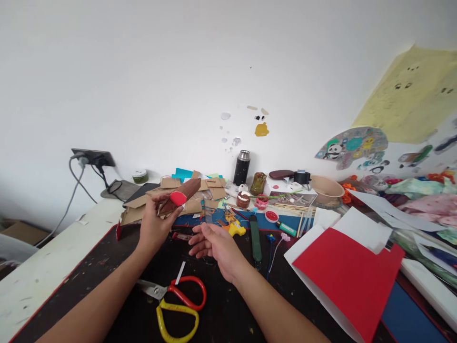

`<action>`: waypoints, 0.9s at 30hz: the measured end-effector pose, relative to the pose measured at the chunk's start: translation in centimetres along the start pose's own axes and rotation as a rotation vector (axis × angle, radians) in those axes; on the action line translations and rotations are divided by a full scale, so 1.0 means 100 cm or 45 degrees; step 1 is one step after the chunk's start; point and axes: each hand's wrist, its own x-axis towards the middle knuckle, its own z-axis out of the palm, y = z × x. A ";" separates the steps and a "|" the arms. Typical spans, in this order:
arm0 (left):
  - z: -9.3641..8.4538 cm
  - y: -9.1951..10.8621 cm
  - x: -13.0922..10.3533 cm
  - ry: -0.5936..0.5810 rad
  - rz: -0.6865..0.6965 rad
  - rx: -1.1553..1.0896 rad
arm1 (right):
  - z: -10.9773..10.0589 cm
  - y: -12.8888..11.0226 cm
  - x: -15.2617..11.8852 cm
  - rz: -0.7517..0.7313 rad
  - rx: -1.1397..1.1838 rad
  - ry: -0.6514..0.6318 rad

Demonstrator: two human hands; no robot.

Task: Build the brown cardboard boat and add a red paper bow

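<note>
My left hand (154,226) grips a brown craft piece, a long folded body (191,189) with a red end face (178,198); thumb and fingers close on its near end. It is held tilted above the dark mat, in front of the cardboard scraps. My right hand (218,248) hovers to its right, palm turned up toward it, fingers spread and nothing in them. Scissors (159,292) with one red and one yellow handle lie below, between my forearms. A narrow white paper strip (180,273) rests against the red handle.
Cardboard scraps (216,190) are heaped at the back. Beyond my right hand lie a yellow glue gun (236,228), a green-handled tool (255,238) and small paint jars (243,200). A black flask (242,169) stands by the wall. Red card (350,271) covers the right side.
</note>
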 end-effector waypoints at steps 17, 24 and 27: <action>-0.006 -0.002 0.019 0.019 -0.653 -0.766 | 0.000 -0.001 0.000 0.035 -0.068 0.021; -0.015 -0.001 0.012 -0.302 -1.030 -0.864 | 0.002 -0.001 -0.001 0.051 -0.049 0.041; -0.011 -0.007 0.005 -0.481 -1.136 -0.847 | 0.004 0.000 -0.002 0.081 -0.030 0.015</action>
